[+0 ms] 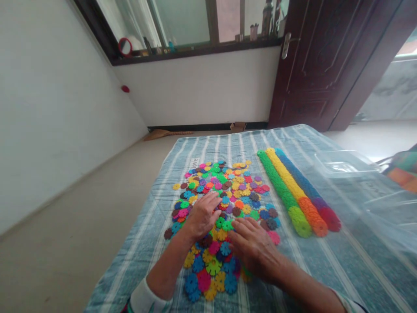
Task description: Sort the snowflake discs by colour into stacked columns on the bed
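Note:
Many notched plastic flower-shaped building discs (pixel 213 266) lie loosely spread in mixed colours on the striped cloth. My left hand (pixel 203 216) rests over the middle of the spread, palm down, its fingers stretched out and slightly bent across the discs. Lower and to the right, my right hand (pixel 256 247) lies palm down over the discs with its fingers extended, the tips near a green disc (pixel 227 225). No disc shows gripped in either hand; what is under the palms is hidden.
Right of the discs lie three long rows of stacked discs: green (pixel 276 180), yellow-orange (pixel 291 183) and blue-to-red (pixel 301 184). A clear plastic container (pixel 347 163) stands farther right, beside a blurred clear plastic sheet or bag (pixel 391 208). The striped cloth (pixel 140 237) has its edge at left.

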Demonstrator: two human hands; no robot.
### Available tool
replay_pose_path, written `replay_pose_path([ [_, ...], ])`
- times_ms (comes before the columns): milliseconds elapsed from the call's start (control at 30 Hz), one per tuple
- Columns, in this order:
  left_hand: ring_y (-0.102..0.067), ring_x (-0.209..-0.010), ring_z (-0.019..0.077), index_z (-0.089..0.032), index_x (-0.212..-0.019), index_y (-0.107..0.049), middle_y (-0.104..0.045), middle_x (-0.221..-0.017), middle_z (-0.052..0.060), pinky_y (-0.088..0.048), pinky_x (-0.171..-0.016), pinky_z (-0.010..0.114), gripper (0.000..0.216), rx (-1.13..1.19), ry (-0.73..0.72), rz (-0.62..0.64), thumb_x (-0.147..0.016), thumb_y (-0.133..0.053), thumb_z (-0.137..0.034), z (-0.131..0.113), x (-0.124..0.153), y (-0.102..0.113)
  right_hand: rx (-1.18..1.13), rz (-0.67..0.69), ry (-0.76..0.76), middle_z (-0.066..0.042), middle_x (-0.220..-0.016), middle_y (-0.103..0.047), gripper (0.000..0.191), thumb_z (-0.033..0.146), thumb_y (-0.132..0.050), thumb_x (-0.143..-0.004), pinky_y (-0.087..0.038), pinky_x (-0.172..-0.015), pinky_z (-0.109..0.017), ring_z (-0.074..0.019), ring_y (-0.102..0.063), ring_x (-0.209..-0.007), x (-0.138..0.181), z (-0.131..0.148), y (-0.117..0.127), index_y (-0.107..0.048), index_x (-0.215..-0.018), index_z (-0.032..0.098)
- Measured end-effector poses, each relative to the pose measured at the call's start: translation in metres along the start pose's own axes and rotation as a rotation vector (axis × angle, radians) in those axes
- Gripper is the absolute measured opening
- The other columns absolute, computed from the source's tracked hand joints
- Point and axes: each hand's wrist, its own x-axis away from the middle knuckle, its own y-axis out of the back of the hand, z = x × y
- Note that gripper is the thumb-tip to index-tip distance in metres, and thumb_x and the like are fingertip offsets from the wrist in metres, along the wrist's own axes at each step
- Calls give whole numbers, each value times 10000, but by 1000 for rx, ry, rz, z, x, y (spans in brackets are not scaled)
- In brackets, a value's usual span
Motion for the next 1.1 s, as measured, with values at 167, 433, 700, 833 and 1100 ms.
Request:
replay_pose_path([
  [167,-471,-1311,285,-241,-1191,-626,-542,-1395,102,-382,-1079,507,369,17,-43,122,-822,-625,-248,-14,-7,-11,102,-43,-122,-100,-1141,-649,222,325,-529,-931,-418,-971,-471,-272,-553,-1129,27,-13,4,-613,-1093,198],
  [433,-542,-1234,259,-239,-1078,-667,-616,-1303,90,-389,-1072,475,265,25,-16,88,-824,-598,-219,-2,6,-7,70,-15,-143,-115,-1307,-592,387,417,-580,-893,-392,-1053,-523,-296,-495,-1255,34,-2,-9,-593,-1217,206],
  [700,-639,-1089,234,-203,-931,-707,-713,-1101,96,-498,-984,377,205,146,-5,-97,-834,-539,-270,15,5,4,171,-74,-258,-128,-1297,-598,313,362,-534,-921,-378,-1054,-542,-304,-481,-1271,31,-22,-2,-617,-1171,193],
  [833,-655,-1057,227,-198,-912,-715,-719,-1099,83,-500,-987,359,235,217,135,-217,-814,-542,-324,39,-4,15,266,-81,-386,-178,-1334,-559,411,405,-531,-914,-392,-1032,-555,-337,-458,-1285,37,-36,-8,-596,-1230,151],
  [1100,-687,-896,249,-161,-892,-729,-751,-921,69,-527,-870,322,329,180,664,-474,-728,-557,-388,108,-3,32,153,-84,-336,-146,-1374,-526,417,398,-496,-930,-376,-1077,-500,-297,-404,-1338,31,-30,-11,-576,-1256,151],
])
